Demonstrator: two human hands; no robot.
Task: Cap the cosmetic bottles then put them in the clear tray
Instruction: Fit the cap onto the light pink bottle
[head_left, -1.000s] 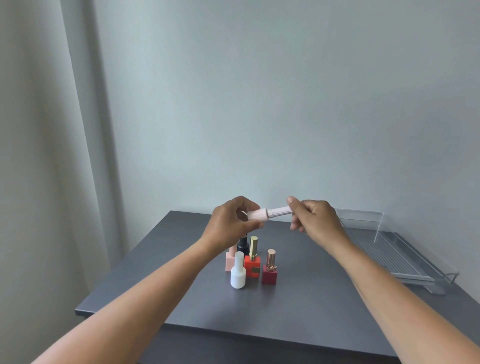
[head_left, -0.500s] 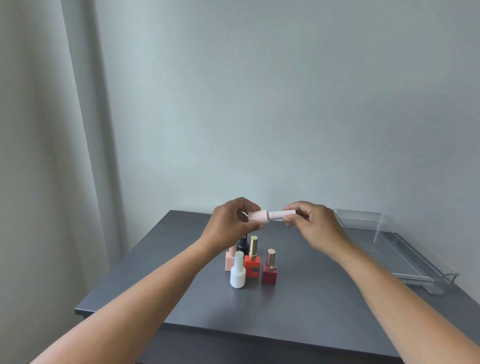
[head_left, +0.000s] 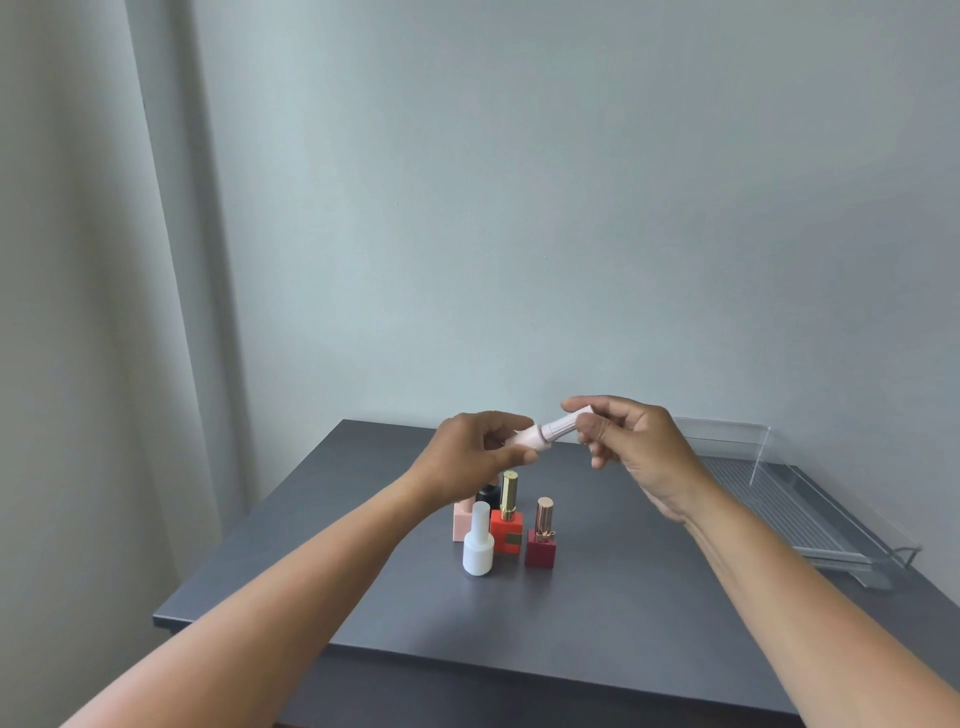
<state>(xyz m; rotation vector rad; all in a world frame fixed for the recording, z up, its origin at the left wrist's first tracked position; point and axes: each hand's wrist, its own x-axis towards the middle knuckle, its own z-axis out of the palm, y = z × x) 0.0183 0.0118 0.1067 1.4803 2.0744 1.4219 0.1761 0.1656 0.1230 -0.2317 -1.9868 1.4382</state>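
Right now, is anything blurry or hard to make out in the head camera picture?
Head view: even, soft light, no harsh glare; the right hand looks slightly motion-blurred around the pale pink tube; the clear tray is faint against the table; wide-angle stretch toward the edges.

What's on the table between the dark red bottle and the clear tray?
Nothing: in the head view, only bare grey table separates the dark red bottle from the clear tray.
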